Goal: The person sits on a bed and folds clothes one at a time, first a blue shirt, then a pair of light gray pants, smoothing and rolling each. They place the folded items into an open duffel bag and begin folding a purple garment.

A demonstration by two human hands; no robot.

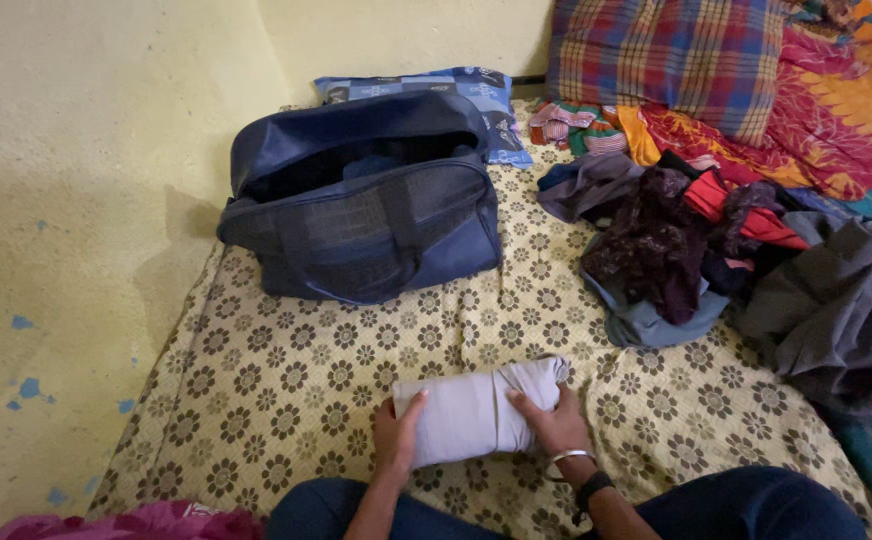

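Roll (476, 410) of pale cloth, lying on flowered sheet (286, 380) just before the knees. Left hand (396, 435) cupped loosely over its left end; right hand (554, 420) pressed on the right part, fingers curled. Open bag (366, 210) well beyond.

Both hands (476, 425) on rolled cloth (476, 408)

Head camera, looking down, near mattress (286, 390)
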